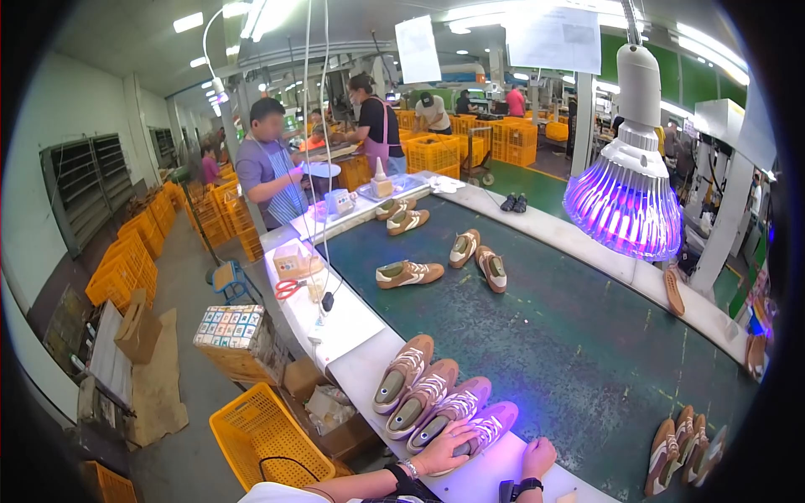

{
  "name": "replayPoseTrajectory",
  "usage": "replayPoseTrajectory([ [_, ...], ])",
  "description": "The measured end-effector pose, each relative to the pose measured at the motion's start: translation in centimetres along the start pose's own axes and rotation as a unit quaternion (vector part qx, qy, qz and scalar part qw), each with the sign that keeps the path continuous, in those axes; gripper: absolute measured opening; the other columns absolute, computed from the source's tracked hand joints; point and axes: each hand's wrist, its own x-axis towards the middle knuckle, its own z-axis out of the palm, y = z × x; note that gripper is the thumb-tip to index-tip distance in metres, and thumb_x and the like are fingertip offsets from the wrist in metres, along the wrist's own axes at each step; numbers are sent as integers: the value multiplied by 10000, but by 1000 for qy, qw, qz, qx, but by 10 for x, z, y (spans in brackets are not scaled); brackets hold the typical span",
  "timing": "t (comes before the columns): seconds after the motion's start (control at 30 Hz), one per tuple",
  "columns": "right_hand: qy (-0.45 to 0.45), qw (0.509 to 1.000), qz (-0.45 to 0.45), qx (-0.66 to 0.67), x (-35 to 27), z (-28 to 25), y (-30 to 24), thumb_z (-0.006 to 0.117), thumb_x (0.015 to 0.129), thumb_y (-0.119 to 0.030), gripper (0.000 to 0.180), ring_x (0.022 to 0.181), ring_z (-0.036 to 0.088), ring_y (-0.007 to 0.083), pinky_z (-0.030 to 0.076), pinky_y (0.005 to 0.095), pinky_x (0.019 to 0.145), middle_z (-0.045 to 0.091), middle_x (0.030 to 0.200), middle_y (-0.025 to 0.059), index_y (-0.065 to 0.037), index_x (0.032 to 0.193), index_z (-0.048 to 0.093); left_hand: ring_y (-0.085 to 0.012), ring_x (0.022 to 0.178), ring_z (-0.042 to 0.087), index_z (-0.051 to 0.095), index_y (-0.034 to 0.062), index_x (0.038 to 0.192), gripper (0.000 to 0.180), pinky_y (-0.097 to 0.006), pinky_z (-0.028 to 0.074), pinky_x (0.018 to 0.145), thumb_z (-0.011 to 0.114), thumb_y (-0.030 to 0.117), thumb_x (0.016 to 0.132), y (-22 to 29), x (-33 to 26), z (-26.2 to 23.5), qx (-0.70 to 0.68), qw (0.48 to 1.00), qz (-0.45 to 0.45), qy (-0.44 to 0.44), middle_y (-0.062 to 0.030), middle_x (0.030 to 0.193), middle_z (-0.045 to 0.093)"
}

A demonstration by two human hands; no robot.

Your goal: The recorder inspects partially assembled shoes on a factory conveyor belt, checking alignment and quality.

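Several tan-brown sneakers with white laces and stripes stand side by side on the white ledge in front of me. At the near end of this row, my left hand (444, 450) grips the nearest sneaker (493, 425) around its opening, partly hiding it. Purple light tints that shoe and the sneaker (459, 402) beside it. Farther along the row are another laced sneaker (429, 391) and the end sneaker (407, 369). To the right of the held shoe, my right hand (538, 457) is closed in a fist over the ledge, and nothing shows in it.
A dark green belt (537, 352) carries more sneakers (409, 274), with another group (683, 448) at right. A purple-lit lamp (629, 197) hangs over it. Red scissors (289, 288) lie on the left ledge. Below is a yellow crate (268, 436). A co-worker (270, 163) stands at far left.
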Motion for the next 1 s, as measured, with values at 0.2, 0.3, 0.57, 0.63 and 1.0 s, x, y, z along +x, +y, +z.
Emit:
replayPoseTrajectory([
  [0.2, 8, 1000, 0, -11, 1, 2, 1, 555, 763, -159, 172, 701, 562, 383, 419, 499, 656, 586, 705, 178, -20, 664, 532, -343, 1307, 311, 496, 48, 1290, 587, -439, 255, 1094, 636, 207, 743, -1, 2, 1, -2, 1000, 2, 3, -171, 1312, 471],
  [0.3, 5, 1000, 2, -5, 3, 0, -1, 554, 762, -158, 171, 701, 561, 382, 419, 500, 657, 587, 706, 179, -22, 661, 532, -343, 1311, 306, 499, 46, 1287, 583, -440, 255, 1095, 638, 199, 741, -8, 2, 6, -7, 1000, 5, -2, -171, 1311, 472],
  [0.57, 7, 1000, 3, -12, 1, -4, -4, 546, 760, -149, 168, 701, 563, 383, 423, 497, 658, 586, 702, 182, -18, 657, 531, -343, 1316, 305, 504, 41, 1276, 579, -439, 260, 1095, 647, 179, 733, -7, 0, 5, 2, 1000, 3, 0, -164, 1308, 475],
  [0.63, 5, 1000, 0, 6, 0, -1, -4, 548, 752, -147, 162, 698, 561, 384, 420, 500, 661, 591, 704, 178, -22, 650, 538, -343, 1315, 306, 505, 41, 1275, 579, -439, 261, 1094, 649, 177, 731, -8, -2, 5, 7, 1000, 6, 1, -162, 1309, 475],
  [1.0, 4, 1000, -7, -4, 5, -2, -7, 574, 721, -184, 155, 687, 603, 327, 461, 465, 664, 616, 682, 139, -53, 640, 588, -365, 1272, 361, 552, 50, 1228, 574, -446, 276, 1074, 691, 236, 703, -16, 7, 5, 30, 999, 30, -19, -163, 1275, 512],
])
